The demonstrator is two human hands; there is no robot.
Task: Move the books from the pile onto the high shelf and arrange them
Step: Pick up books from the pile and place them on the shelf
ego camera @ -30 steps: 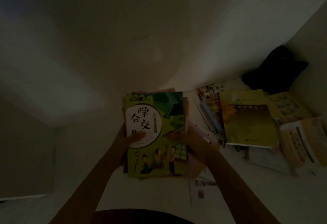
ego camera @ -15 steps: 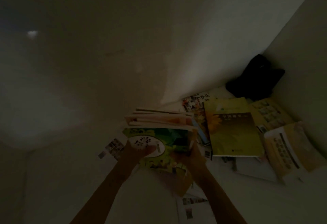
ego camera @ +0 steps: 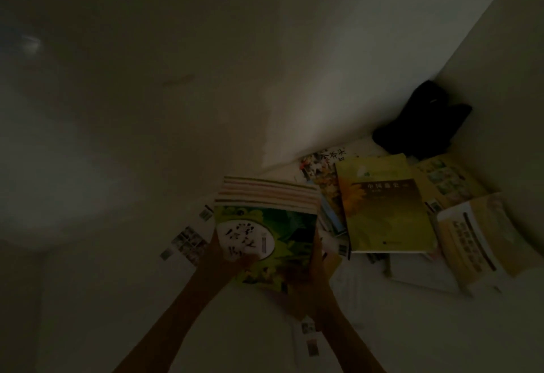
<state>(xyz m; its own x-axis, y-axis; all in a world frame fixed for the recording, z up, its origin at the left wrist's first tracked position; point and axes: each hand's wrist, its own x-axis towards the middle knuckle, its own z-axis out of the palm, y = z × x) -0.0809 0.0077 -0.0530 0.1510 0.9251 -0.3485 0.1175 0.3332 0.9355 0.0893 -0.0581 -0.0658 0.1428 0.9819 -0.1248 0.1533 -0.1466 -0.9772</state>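
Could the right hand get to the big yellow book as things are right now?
Probably not yet: the right hand and the left hand both grip the stack. The yellow book lies uncovered just beside it, so the way is free once that hand lets go.

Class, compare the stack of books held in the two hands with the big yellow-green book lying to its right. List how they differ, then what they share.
The held stack is several books, page edges showing; the yellow-green book shows as a single volume.
The stack is gripped by the left hand and right hand; the yellow-green book lies flat on other books, untouched.
The stack's top cover bears a white oval; the yellow-green book's cover bears a dark band.
Both have greenish covers with Chinese characters.
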